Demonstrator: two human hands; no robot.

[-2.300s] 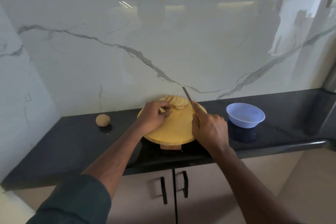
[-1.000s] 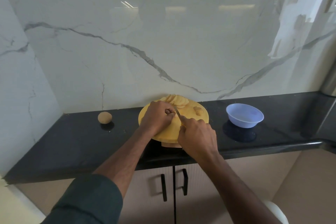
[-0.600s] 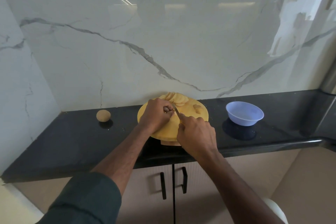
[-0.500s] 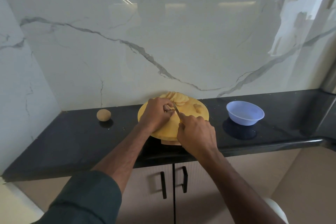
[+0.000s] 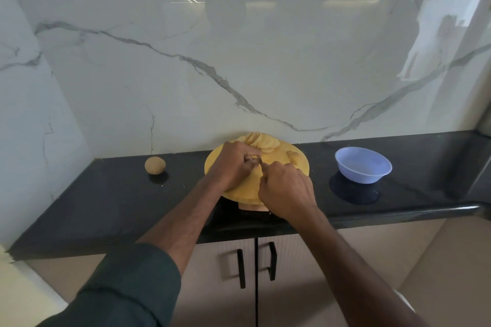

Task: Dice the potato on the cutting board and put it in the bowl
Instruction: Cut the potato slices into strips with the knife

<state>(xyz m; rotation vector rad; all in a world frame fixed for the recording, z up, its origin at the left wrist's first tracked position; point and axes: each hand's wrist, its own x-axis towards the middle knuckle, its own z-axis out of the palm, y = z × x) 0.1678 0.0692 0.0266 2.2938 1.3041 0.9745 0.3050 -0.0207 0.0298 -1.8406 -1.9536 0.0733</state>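
Note:
A round yellow cutting board point(image 5: 247, 188) lies on the black counter. Fanned potato slices point(image 5: 263, 141) sit at its far edge, and a small potato piece point(image 5: 293, 155) lies at its right. My left hand point(image 5: 233, 164) pinches a potato piece on the board; the piece is mostly hidden under my fingers. My right hand point(image 5: 287, 191) grips a knife, of which only a short bit of blade point(image 5: 261, 161) shows next to my left fingers. An empty light-blue bowl point(image 5: 362, 164) stands to the right of the board.
A whole unpeeled potato point(image 5: 155, 165) sits on the counter point(image 5: 106, 207) left of the board. The marble wall rises right behind the board. Cabinet doors with black handles point(image 5: 256, 264) are below the counter's front edge.
The knife came down from the board's right side to my left fingers, and a small piece now lies at the board's right. Over the last second both hands have barely moved.

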